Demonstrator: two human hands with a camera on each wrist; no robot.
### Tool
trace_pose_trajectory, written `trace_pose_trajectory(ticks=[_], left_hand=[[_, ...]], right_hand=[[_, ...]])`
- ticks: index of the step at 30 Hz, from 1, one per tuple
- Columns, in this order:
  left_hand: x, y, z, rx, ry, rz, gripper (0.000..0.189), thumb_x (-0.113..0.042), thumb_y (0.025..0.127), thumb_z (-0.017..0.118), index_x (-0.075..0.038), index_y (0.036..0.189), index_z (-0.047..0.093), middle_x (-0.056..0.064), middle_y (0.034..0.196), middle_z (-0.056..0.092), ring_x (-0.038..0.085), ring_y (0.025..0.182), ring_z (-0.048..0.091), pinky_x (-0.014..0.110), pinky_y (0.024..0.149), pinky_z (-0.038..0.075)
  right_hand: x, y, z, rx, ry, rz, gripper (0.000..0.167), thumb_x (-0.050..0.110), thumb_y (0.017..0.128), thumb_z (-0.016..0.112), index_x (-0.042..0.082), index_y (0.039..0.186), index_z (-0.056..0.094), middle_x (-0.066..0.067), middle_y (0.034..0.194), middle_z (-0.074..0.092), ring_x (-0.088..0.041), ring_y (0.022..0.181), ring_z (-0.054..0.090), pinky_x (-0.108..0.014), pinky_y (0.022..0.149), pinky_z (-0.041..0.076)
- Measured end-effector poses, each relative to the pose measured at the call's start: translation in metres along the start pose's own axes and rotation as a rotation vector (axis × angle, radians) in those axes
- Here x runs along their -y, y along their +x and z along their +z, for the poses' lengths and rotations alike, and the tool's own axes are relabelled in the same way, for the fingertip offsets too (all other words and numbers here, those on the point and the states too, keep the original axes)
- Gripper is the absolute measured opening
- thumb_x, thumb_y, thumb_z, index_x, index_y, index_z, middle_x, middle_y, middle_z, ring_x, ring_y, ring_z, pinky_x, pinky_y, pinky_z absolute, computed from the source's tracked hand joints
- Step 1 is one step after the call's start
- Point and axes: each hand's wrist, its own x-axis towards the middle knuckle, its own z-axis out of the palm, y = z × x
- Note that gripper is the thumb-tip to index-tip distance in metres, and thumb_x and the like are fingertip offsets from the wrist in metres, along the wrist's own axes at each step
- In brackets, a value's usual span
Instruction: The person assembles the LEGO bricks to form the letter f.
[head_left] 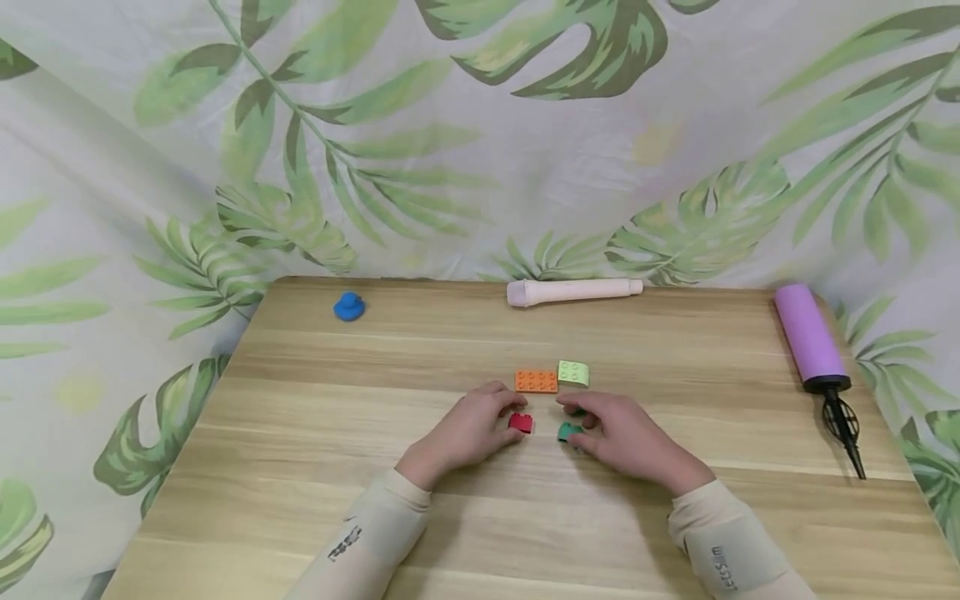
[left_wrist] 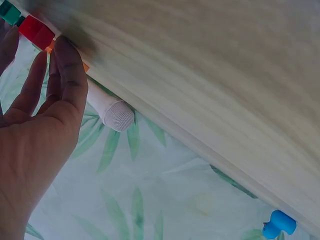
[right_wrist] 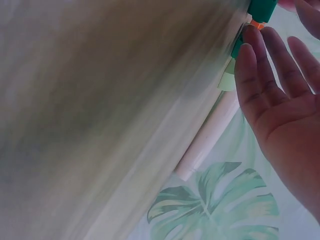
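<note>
Past L hand's (head_left: 471, 427) red brick (head_left: 521, 423) – orange brick (head_left: 536, 382), lengthwise L-R

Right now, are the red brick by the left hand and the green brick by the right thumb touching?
Apart: the head view shows a strip of bare tabletop between the red brick and the green brick.

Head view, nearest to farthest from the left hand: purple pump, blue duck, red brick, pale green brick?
1. Red brick, at the left hand
2. Pale green brick, ahead right
3. Blue duck, back left
4. Purple pump, right side
</note>
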Motion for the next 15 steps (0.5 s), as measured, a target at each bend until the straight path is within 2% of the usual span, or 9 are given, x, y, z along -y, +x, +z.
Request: trace_pose_trajectory(ticks=[10,15], left_hand=[[-0.0006,0.0004,0.0010,-0.020,0.027,0.024,0.038,-0.023,0.096,0.080,-0.005,0.128,0.073,0.003,0.113,0.070,0.015,0.101,0.064,0.037,0.096,0.055],[-0.0011,-0.0006,0.0028,-0.006,0.019,0.003,0.034,-0.020,0.096,0.081,-0.005,0.126,0.074,0.004,0.115,0.071,0.017,0.105,0.066,0.038,0.099,0.055]], right_hand=[[0.0029,0.0018,0.0036,0.033,-0.032,0.026,0.052,0.017,0.095,0.081,0.013,0.143,0.065,-0.003,0.131,0.073,-0.016,0.112,0.070,-0.044,0.099,0.057],[0.0029,0.0026,0.0072,0.045,-0.045,0.038,0.050,0.016,0.094,0.082,0.012,0.141,0.066,-0.003,0.128,0.074,-0.015,0.111,0.070,-0.044,0.099,0.057]])
